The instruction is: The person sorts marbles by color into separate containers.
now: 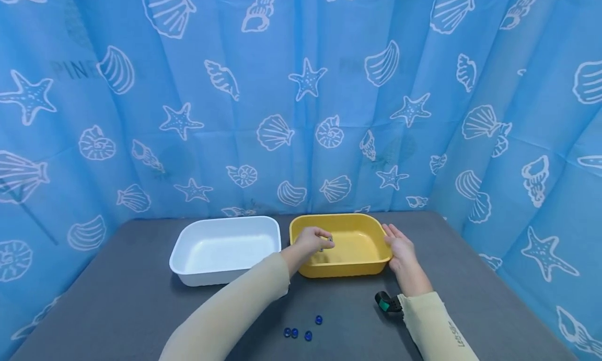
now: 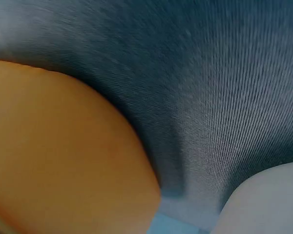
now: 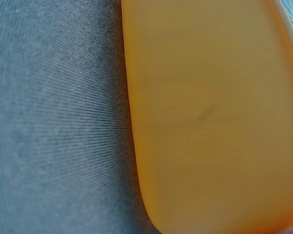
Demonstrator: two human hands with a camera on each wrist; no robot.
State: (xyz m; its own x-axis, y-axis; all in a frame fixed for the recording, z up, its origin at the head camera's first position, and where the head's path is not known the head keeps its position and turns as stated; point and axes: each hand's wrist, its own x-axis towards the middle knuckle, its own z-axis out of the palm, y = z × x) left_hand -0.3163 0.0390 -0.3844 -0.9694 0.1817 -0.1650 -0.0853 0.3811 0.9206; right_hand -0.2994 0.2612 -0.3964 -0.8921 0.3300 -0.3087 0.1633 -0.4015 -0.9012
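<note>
The left hand point(image 1: 311, 241) reaches over the eight o'clock edge of the yellow rectangular plastic tub point(image 1: 362, 269), pinching a small shiny bead point(image 1: 331, 239) within the tub's outline. The right hand point(image 1: 402, 250), fingers extended, touches its three o'clock edge. At nine o'clock, a narrow strip of grey cloth tabletop point(image 1: 348, 309) separates the white rectangular plastic tub point(image 1: 202, 279). A wider stretch reaches four small round blue glassy beads point(image 1: 308, 336) toward seven o'clock.
</note>
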